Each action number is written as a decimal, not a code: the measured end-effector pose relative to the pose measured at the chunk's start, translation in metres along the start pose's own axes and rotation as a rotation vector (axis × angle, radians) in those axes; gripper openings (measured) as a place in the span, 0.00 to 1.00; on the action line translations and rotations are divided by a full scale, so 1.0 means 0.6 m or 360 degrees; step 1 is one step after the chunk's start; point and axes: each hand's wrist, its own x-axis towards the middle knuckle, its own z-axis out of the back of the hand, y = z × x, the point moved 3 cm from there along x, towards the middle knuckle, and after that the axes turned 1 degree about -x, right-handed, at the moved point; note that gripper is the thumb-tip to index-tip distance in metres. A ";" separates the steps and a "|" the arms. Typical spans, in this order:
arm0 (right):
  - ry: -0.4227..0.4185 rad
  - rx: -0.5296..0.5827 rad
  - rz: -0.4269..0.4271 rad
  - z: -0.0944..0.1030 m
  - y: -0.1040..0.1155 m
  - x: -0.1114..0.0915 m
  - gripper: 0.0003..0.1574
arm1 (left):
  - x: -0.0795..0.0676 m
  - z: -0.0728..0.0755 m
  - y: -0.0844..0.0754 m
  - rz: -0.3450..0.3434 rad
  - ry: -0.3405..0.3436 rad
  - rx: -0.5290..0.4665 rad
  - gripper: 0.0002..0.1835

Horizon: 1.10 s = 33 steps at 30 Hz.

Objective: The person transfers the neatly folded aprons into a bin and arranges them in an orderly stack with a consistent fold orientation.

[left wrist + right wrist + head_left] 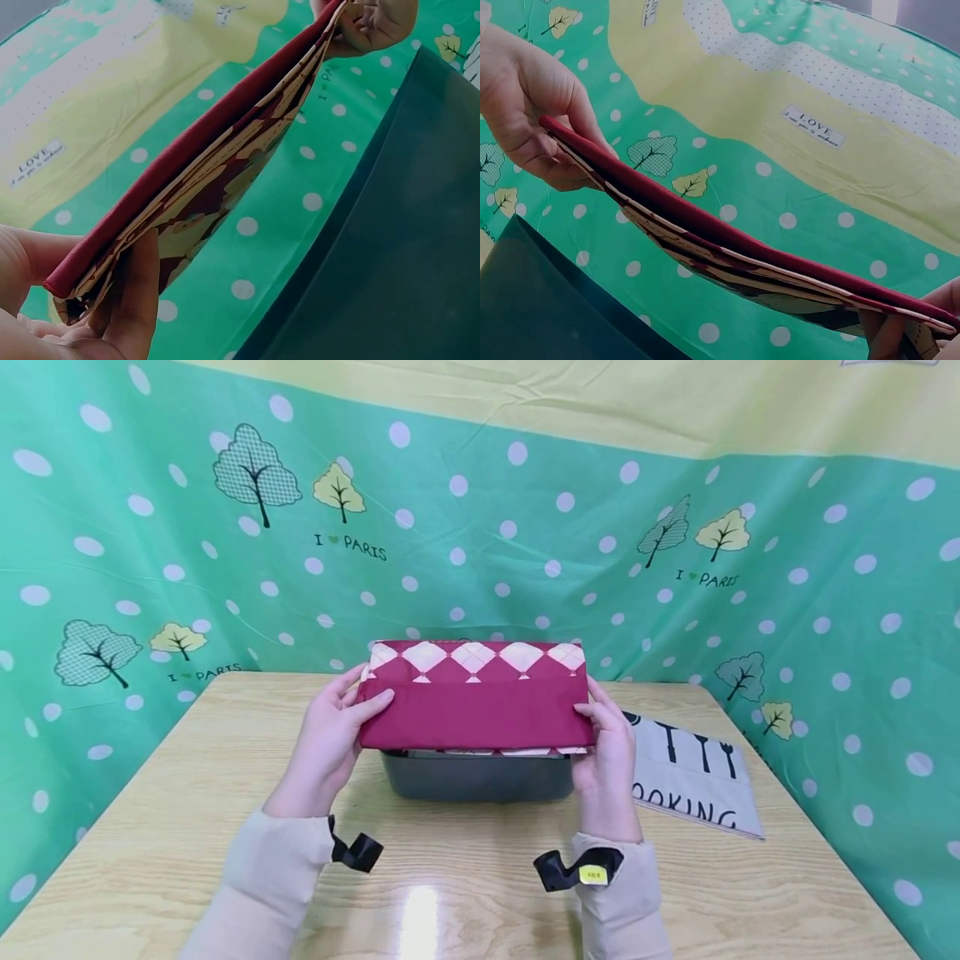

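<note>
Both hands hold a folded maroon cloth (472, 714) with a band of white diamonds along its upper part. My left hand (327, 735) pinches its left end, thumb on the plain maroon face and fingers behind. At the opposite end my right hand (609, 752) grips it the same way. Seen from the left wrist, the cloth (187, 161) shows several stacked layers, the patterned ones under the plain one. A dark grey bin (480, 779) stands on the table just below and behind the cloth, which hides most of its opening.
On the wooden table (465, 885), right of the bin, lies a light grey folded cloth (693, 777) printed with black utensils and "COOKING" lettering. A green and yellow dotted curtain (480, 543) hangs behind the table and along its sides.
</note>
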 end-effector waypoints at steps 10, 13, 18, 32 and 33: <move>-0.0015 -0.0159 0.0093 0.008 0.002 0.012 0.29 | 0.023 -0.010 0.004 0.0028 -0.0005 0.0028 0.36; -0.0001 -0.0157 0.0087 0.008 0.005 0.015 0.29 | 0.029 -0.013 0.005 0.0036 -0.0022 0.0037 0.36; 0.0024 -0.0144 0.0079 0.008 0.010 0.017 0.30 | 0.034 -0.016 0.009 0.0049 -0.0054 0.0064 0.36; -0.0040 -0.0321 0.0066 0.021 0.006 0.031 0.30 | 0.042 -0.022 0.010 0.0037 -0.0092 0.0329 0.35; -0.0050 -0.0340 0.0058 0.023 0.005 0.032 0.30 | 0.043 -0.021 0.011 0.0039 -0.0099 0.0388 0.34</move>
